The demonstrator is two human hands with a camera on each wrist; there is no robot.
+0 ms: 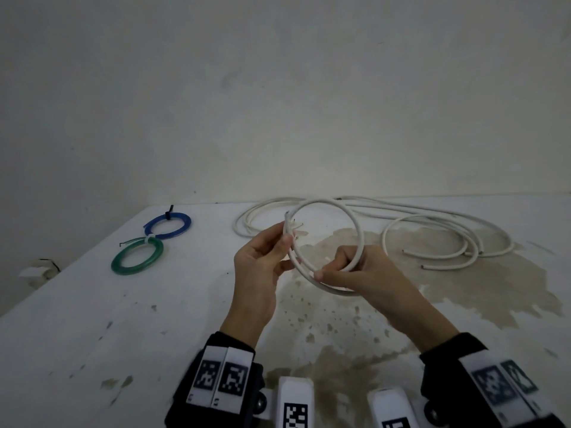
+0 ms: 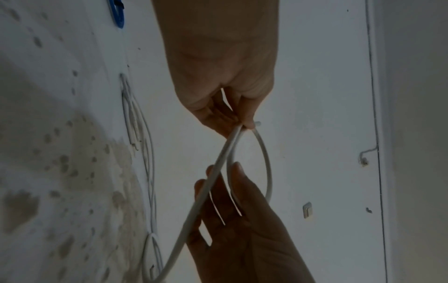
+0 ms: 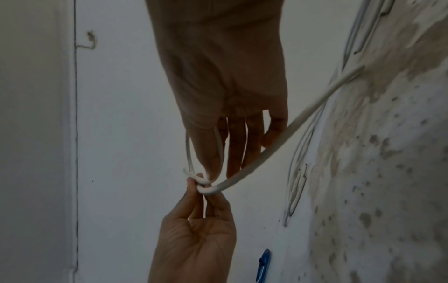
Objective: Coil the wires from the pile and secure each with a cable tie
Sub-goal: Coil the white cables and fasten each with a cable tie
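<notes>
Both hands hold a white wire up above the stained white table, bent into a single round loop. The left hand pinches the wire's cut end between thumb and fingertips, at the loop's left side. The right hand has its fingers curled round the loop's lower right arc, thumb on top. More white wire lies in a loose pile behind the hands. To the left lie a blue coil and a green coil, each already tied.
</notes>
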